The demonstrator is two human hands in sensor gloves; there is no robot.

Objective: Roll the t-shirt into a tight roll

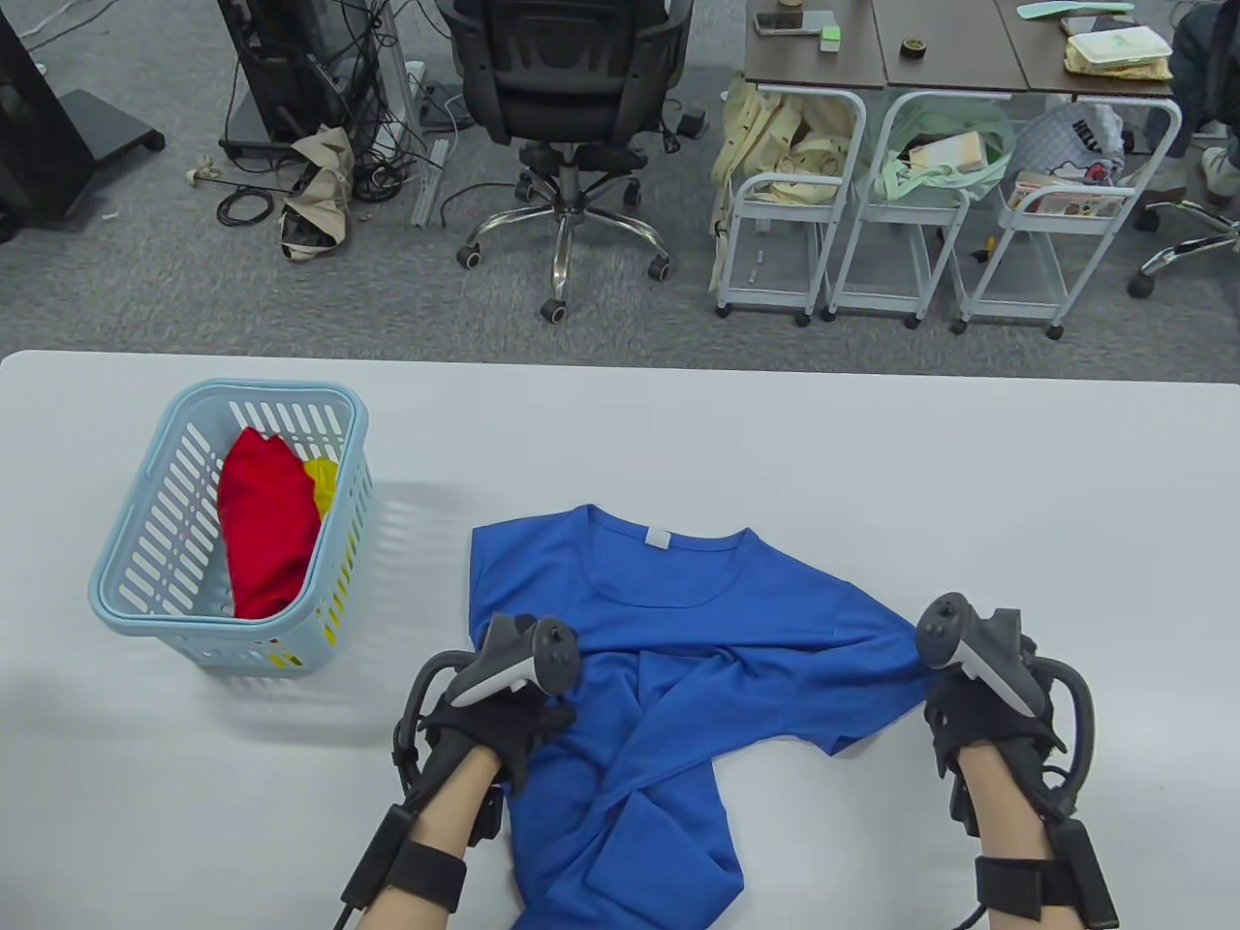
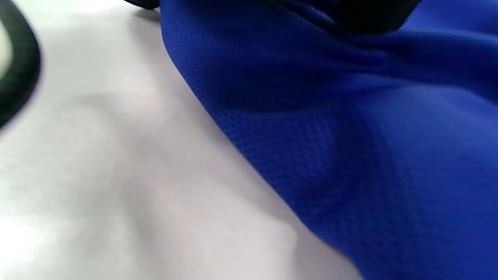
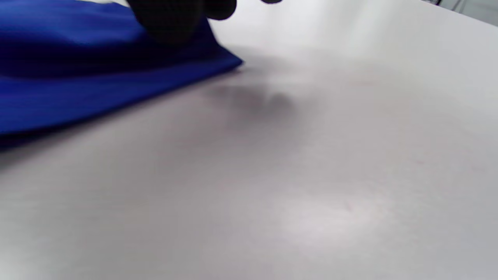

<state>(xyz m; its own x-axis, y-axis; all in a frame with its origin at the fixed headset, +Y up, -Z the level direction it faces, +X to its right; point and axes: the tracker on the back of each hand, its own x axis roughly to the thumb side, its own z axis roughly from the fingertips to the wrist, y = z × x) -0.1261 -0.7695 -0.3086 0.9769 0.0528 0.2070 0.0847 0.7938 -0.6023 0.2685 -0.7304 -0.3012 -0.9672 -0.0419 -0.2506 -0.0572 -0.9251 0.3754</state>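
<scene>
Table view: a blue t-shirt lies rumpled on the white table, a basket at its 9 o'clock. The left hand and right hand pinch its side edges.

Left wrist view: cloth bunches under the grip.

Right wrist view: dark fingers pinch the sleeve corner at 11 o'clock.

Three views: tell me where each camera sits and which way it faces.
Table view: overhead, facing down on the white table; left hand and right hand both at the blue t-shirt.
Left wrist view: low, facing shirt fabric; dark glove at top.
Right wrist view: low, facing tabletop; gloved fingers on the shirt's edge.
All share the shirt.
</scene>
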